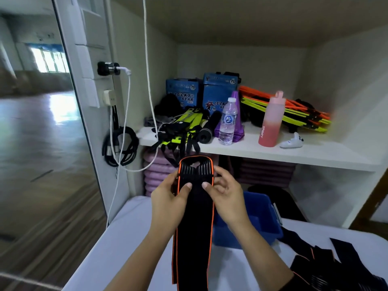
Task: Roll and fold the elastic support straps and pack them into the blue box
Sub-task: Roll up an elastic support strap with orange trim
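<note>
The left hand [168, 198] pinches the left orange edge of the elastic support strap [195, 223], thumb flat on the front face and fingers tucked behind. The hold looks meant to steady the band while its top end is turned over. Between the two hands the strap is held up, its ribbed end above the thumbs and its long tail hanging between the wrists toward the table [126, 238]. The right hand [226, 196] grips the opposite edge, thumb in front, fingers curled at the side. Just beyond and below that hand sits the blue box [262, 223], open-topped — likely so each roll can drop straight in. Further right, more straps [336, 261] lie loose on the table.
</note>
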`<action>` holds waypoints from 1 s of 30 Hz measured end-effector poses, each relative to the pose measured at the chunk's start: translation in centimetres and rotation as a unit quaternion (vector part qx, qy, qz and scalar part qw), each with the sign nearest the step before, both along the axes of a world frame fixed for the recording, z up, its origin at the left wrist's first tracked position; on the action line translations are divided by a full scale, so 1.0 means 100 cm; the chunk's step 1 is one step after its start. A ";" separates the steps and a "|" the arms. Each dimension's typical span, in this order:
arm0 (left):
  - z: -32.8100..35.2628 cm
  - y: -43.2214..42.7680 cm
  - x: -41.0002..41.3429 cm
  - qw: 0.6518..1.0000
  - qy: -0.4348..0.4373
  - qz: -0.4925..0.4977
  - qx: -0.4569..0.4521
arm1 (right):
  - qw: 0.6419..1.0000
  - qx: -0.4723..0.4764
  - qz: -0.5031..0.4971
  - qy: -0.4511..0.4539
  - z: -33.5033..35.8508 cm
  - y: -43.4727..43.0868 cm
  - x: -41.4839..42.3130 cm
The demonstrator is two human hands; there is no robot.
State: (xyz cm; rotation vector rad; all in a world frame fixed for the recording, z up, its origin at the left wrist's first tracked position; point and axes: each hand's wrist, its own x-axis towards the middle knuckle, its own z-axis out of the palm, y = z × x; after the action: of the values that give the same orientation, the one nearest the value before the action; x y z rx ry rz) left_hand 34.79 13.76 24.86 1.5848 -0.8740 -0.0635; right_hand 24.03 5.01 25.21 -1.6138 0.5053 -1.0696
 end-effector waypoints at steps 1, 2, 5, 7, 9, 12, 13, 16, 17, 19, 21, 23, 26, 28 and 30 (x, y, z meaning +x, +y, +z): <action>-0.001 -0.001 0.004 1.000 0.002 0.004 0.012 | 1.000 0.004 -0.003 0.014 -0.003 -0.001 0.005; -0.005 -0.004 0.010 0.999 0.008 0.009 0.030 | 0.999 0.007 -0.007 0.037 -0.008 -0.004 0.011; -0.030 -0.017 0.030 0.994 0.045 0.014 0.100 | 0.991 0.003 -0.033 0.133 -0.041 -0.017 0.036; -0.056 -0.026 0.042 0.986 0.066 0.010 0.153 | 0.977 0.010 -0.040 0.209 -0.071 -0.026 0.051; -0.087 -0.033 0.053 0.976 0.080 0.009 0.203 | 0.962 0.032 -0.038 0.268 -0.103 -0.032 0.065; -0.130 -0.042 0.067 0.963 0.104 0.008 0.246 | 0.952 0.060 -0.036 0.297 -0.144 -0.039 0.079; -0.141 -0.045 0.071 0.961 0.111 0.008 0.254 | 0.952 0.062 -0.037 0.299 -0.154 -0.041 0.084; -0.167 -0.057 0.089 0.953 0.117 0.018 0.278 | 0.951 0.061 -0.050 0.298 -0.182 -0.053 0.104; -0.173 -0.063 0.096 0.952 0.120 0.021 0.282 | 0.951 0.061 -0.058 0.296 -0.192 -0.058 0.113; -0.188 -0.075 0.113 0.950 0.111 0.029 0.291 | 0.949 0.061 -0.081 0.299 -0.211 -0.072 0.130; -0.201 -0.086 0.127 0.947 0.091 0.041 0.307 | 0.949 0.067 -0.095 0.294 -0.227 -0.086 0.143; -0.214 -0.097 0.142 0.943 0.082 0.050 0.319 | 0.949 0.081 -0.093 0.289 -0.242 -0.099 0.154; -0.226 -0.111 0.156 0.943 0.115 0.066 0.306 | 0.943 0.084 -0.103 0.305 -0.258 -0.115 0.164; -0.232 -0.118 0.162 0.945 0.128 0.070 0.293 | 0.945 0.089 -0.089 0.301 -0.266 -0.123 0.167; -0.241 -0.122 0.165 0.944 0.132 0.058 0.296 | 0.948 0.115 -0.045 0.292 -0.270 -0.127 0.168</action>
State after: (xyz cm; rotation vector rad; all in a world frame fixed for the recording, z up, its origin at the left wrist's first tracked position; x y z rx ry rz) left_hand 51.32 1.53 0.79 2.1235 -0.5707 -0.4831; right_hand 40.80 -7.68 -1.79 -1.6966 1.0643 -0.5494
